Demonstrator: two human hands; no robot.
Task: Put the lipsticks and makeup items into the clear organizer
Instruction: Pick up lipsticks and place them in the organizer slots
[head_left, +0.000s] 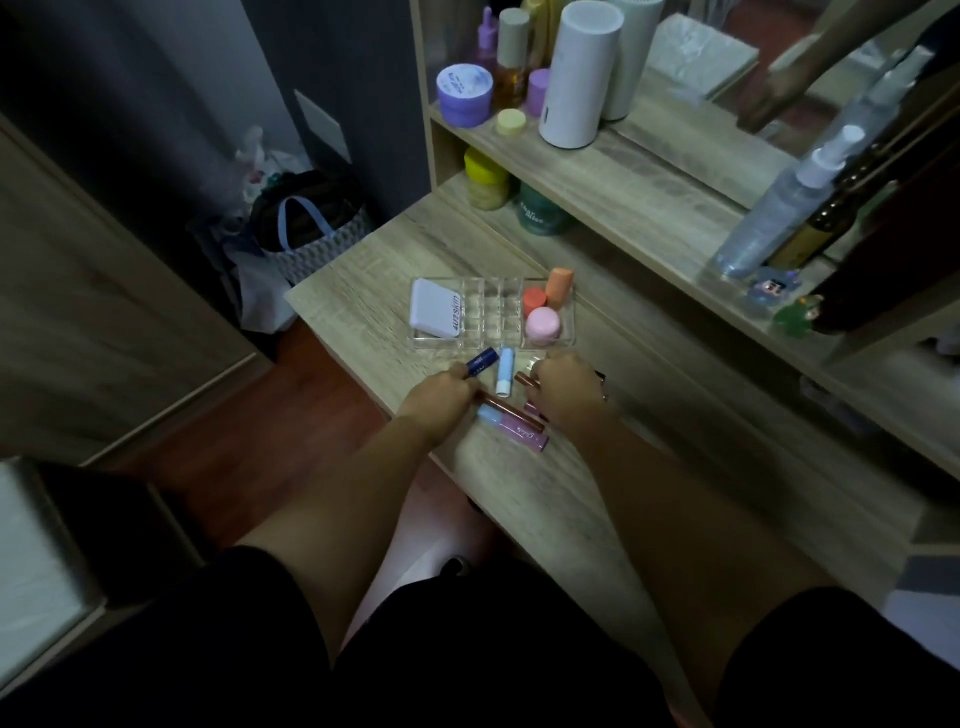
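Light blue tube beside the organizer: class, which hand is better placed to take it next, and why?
Probably neither clearly: the light blue tube lies between both hands. Left hand grips a dark blue tube; right hand a brown one.

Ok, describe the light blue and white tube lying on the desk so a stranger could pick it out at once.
Start at the clear organizer on the wooden desk; just in front of its near edge, between the left hand and right hand, lies the light blue and white tube. It points toward the organizer. Unlike the dark blue tube beside it and the brown and pink ones nearer the person, it is pale and untouched.
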